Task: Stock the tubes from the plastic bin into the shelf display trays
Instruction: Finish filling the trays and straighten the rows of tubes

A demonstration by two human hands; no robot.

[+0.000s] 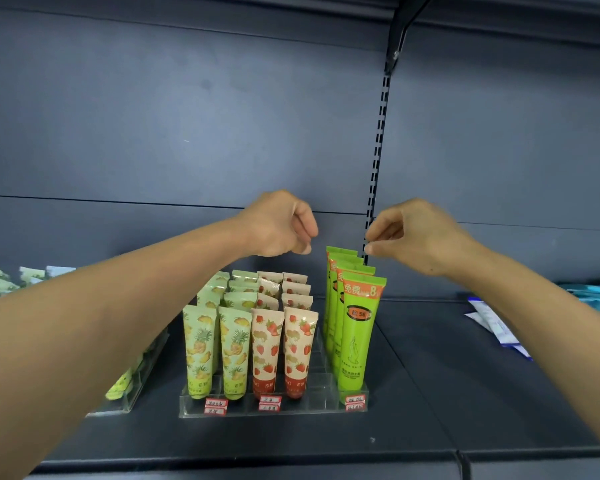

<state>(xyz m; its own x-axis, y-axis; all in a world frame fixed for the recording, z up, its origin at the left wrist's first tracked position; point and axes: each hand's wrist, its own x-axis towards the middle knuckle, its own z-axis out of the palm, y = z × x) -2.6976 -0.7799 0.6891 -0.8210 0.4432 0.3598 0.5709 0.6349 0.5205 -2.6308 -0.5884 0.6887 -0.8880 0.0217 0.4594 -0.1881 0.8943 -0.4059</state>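
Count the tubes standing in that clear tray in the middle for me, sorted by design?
Pineapple tubes: 8
Strawberry tubes: 8
Green tubes: 4
Total: 20, all in the tray.

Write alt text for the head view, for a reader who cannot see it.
Two bare hands, left hand and right hand, hover with curled fingers above a clear acrylic display tray holding upright pineapple-print tubes, strawberry-print tubes and tall bright green tubes on a dark shelf.
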